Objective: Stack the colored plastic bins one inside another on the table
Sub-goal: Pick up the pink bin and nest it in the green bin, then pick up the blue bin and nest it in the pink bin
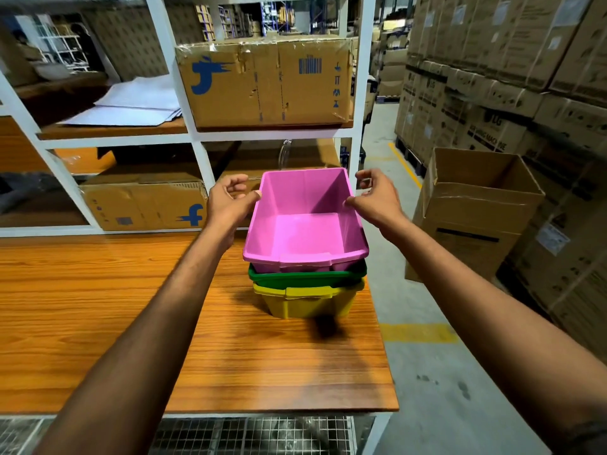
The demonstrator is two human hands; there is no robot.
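Warehouse table (pixel 98 290) carries the pink bin (pixel 308 231), its long axis running away from the person, midway between left hand (pixel 226 205) and right hand (pixel 377 201), both loosely curled, thumbs touching its rim.

1. A white shelf frame (pixel 193 136) stands behind the wooden table (pixel 98 307), with a worn cardboard box (pixel 266 83) on its upper board.
2. The floor (pixel 443 389) is grey concrete with a yellow line (pixel 405 165).
3. Stacked brown cartons (pixel 492 77) fill the right side.

The green bin (pixel 295 277) looks mostly hidden.
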